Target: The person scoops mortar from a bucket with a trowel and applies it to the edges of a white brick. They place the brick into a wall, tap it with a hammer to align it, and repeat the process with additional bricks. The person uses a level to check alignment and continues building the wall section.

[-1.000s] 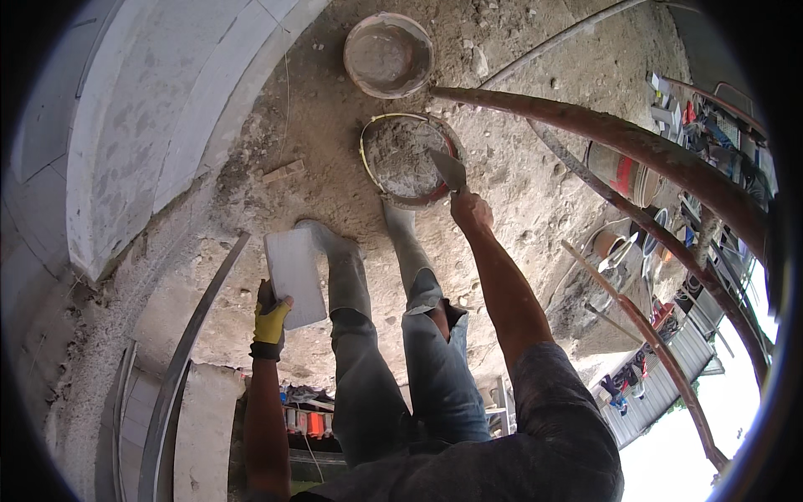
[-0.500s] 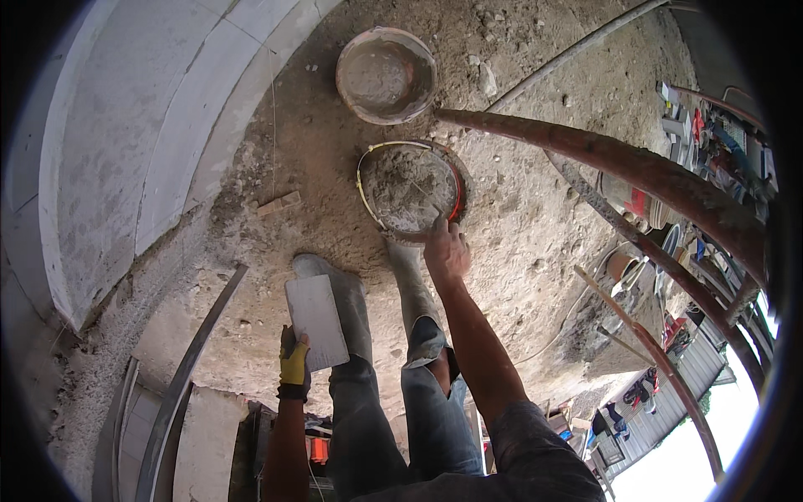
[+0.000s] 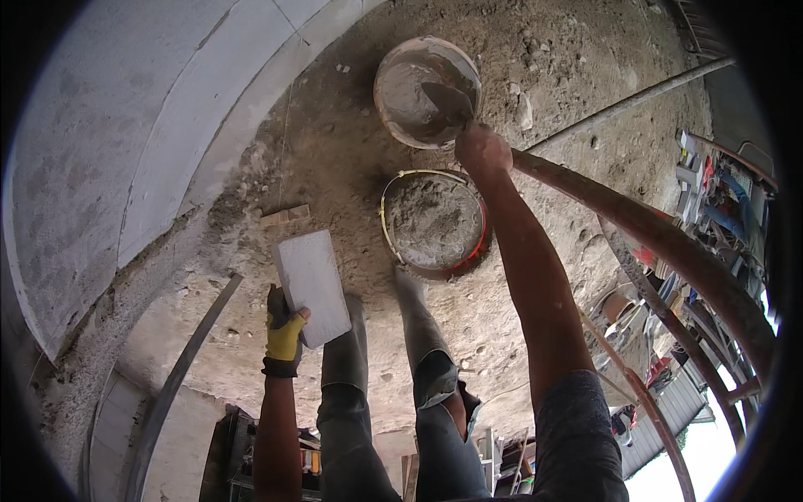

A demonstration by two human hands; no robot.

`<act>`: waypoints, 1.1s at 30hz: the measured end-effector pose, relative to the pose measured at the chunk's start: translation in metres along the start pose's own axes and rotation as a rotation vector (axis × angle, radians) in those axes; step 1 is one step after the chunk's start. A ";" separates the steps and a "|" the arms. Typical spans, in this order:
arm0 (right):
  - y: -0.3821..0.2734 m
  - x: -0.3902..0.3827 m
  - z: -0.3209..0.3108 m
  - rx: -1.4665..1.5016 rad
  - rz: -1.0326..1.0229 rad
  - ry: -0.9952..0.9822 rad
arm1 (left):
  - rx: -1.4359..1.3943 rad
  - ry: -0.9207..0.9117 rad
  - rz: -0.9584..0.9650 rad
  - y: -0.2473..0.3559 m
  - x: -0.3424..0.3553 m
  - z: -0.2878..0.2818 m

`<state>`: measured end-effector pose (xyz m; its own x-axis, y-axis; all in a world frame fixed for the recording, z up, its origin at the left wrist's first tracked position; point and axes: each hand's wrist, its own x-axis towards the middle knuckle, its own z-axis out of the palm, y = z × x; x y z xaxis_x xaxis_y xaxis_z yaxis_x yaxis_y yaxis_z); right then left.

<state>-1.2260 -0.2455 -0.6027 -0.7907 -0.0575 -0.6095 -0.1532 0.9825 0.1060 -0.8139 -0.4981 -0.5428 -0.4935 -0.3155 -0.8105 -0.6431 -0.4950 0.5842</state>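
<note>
My left hand (image 3: 287, 333), in a yellow-and-dark glove, grips a white rectangular block (image 3: 311, 280) beside my booted legs. Higher up, my bare right hand (image 3: 483, 149) is closed on a trowel (image 3: 445, 100), whose blade is inside a round bucket (image 3: 401, 125) holding a greyish wet substance. Just below that stands a second bucket (image 3: 479, 244), with a pale handle and red on its side, filled with grey mortar-like material. A small wooden scrap (image 3: 283, 215) lies on the dirt left of the buckets.
A curved pale block wall (image 3: 159, 125) runs along the left, with a grey strip (image 3: 186, 360) standing below it. Rusty poles (image 3: 636, 230) slant across the right side over the rough dirt ground (image 3: 577, 75). Piled tools, containers and clutter (image 3: 703, 184) line the far right.
My right hand with the trowel has moved up from the lower bucket into the upper one. My left hand and the block have risen slightly in the view, which has shifted overall.
</note>
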 end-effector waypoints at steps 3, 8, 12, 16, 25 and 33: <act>-0.029 0.058 0.010 0.011 -0.036 -0.003 | 0.023 -0.001 0.046 0.006 0.039 0.008; -0.074 0.071 0.026 0.028 -0.071 -0.086 | 0.039 -0.034 0.157 0.040 0.083 0.027; -0.034 0.072 0.029 0.351 -0.141 -0.209 | 0.075 -0.051 0.209 0.074 0.095 0.046; 0.036 0.041 0.061 0.917 -0.200 -0.129 | -0.098 -0.023 0.160 0.094 0.117 0.063; 0.062 -0.090 -0.016 1.008 -0.322 0.087 | -0.033 -0.207 -0.025 0.175 0.138 0.152; 0.017 -0.141 -0.043 0.272 -0.379 0.542 | -0.102 -0.258 -0.095 0.194 0.136 0.206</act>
<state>-1.1426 -0.2280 -0.4811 -0.9065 -0.4142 -0.0814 -0.3783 0.8827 -0.2788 -1.1262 -0.4707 -0.5306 -0.5750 -0.0534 -0.8164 -0.6378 -0.5957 0.4882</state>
